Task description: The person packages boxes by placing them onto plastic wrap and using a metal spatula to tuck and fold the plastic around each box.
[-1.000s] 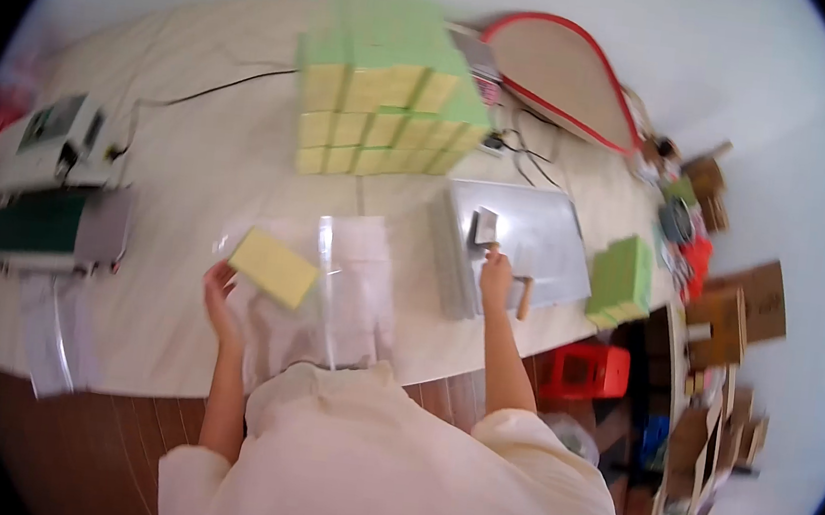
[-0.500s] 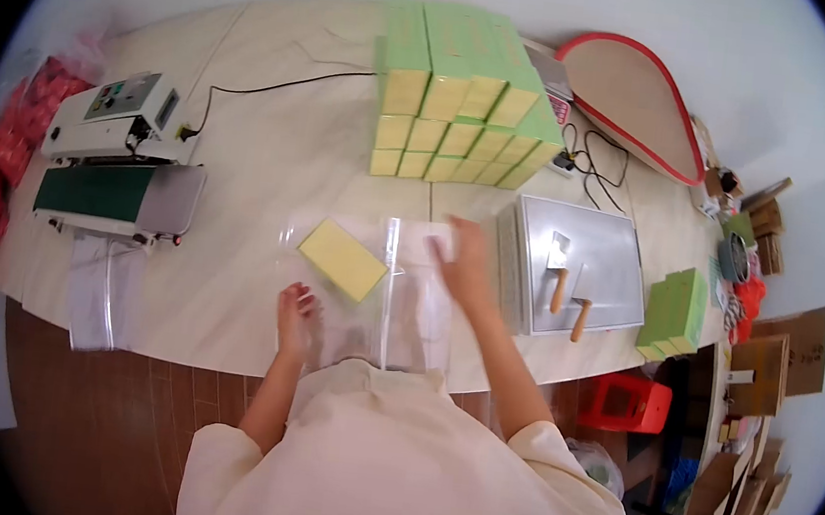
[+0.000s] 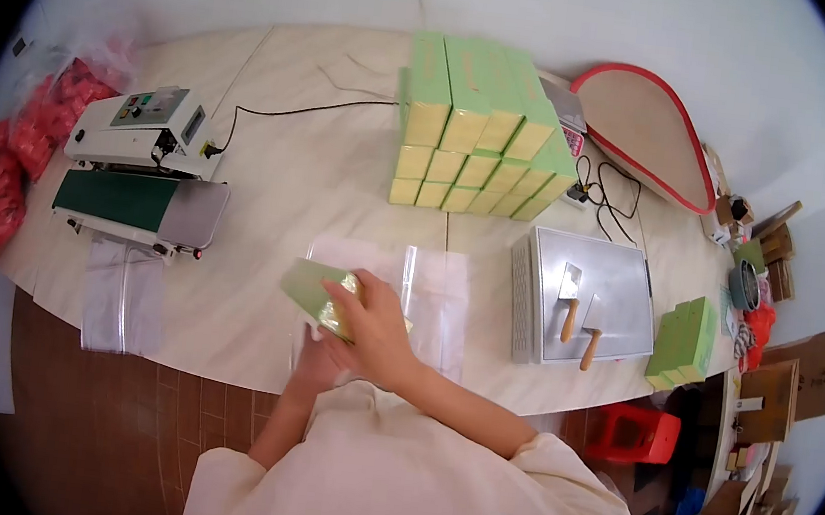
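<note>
Both of my hands are on a green and yellow box (image 3: 313, 292), tilted above the table near its front edge. My right hand (image 3: 375, 329) wraps over the near end of the box. Lower and partly behind it, my left hand (image 3: 321, 364) grips the box from below; some of its fingers are hidden. Under the hands lie clear plastic bags (image 3: 440, 306). Two scrapers with wooden handles, one (image 3: 570, 304) left of the other (image 3: 593, 332), rest on a flat metal plate machine (image 3: 626, 280) to the right.
Green and yellow boxes (image 3: 478, 114) are stacked at the back. A sealing machine (image 3: 144, 134) with a green belt (image 3: 112, 198) and plastic bags (image 3: 122, 297) are at the left. More green boxes (image 3: 682, 341), a red-rimmed tray (image 3: 642, 131) and a red stool (image 3: 630, 433) are at the right.
My right hand has let go of a scraper, now lying on the metal plate, and moved left to the box. Both hands have taken hold of the box, which is now raised and tilted.
</note>
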Demonstrator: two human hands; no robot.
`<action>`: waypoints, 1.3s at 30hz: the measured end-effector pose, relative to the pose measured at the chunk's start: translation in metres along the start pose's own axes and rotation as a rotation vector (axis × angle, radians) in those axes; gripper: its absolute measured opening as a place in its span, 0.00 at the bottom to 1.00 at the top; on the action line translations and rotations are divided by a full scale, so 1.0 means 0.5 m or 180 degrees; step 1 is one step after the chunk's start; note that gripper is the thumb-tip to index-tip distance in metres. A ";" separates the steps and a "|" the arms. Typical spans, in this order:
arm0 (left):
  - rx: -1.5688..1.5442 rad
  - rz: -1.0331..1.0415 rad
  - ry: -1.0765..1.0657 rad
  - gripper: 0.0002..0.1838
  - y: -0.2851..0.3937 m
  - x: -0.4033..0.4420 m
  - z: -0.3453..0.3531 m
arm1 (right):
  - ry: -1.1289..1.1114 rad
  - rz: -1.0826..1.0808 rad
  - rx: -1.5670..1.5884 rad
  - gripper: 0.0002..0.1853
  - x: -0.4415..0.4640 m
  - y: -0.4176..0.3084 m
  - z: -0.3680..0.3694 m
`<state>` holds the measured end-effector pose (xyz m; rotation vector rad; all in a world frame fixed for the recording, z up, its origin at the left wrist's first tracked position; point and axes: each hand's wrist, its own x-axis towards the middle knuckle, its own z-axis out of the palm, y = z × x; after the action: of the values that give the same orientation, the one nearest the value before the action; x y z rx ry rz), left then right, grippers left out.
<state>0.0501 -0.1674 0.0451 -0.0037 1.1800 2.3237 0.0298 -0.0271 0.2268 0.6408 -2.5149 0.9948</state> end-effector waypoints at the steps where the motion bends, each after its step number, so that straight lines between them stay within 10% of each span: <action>1: 0.0075 0.0417 0.0142 0.42 0.013 0.018 -0.033 | 0.0285 -0.0022 0.0327 0.38 -0.019 -0.005 -0.016; 5: 0.2874 0.1028 0.1116 0.30 0.107 0.049 -0.077 | 0.0057 0.0249 0.0268 0.42 -0.124 0.052 -0.029; 8: -0.1669 0.0530 0.0401 0.36 0.145 0.055 -0.059 | -0.0046 0.0742 -0.0039 0.44 -0.180 0.106 0.011; 17: 0.1044 0.1042 0.1347 0.40 0.068 0.084 -0.024 | 0.0108 0.1475 0.0736 0.46 -0.175 0.182 0.121; 28: 0.2050 0.1459 0.0921 0.33 0.231 0.046 0.101 | 0.0382 0.1388 0.1195 0.40 -0.085 0.124 0.019; 39: 0.4701 0.0809 0.1935 0.12 0.329 0.049 0.164 | 0.0508 0.1256 0.0137 0.02 0.007 0.136 -0.015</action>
<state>-0.0272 -0.1735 0.2138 -0.0333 3.0217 1.0753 -0.0081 0.0213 0.1964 0.0661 -2.5318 1.1808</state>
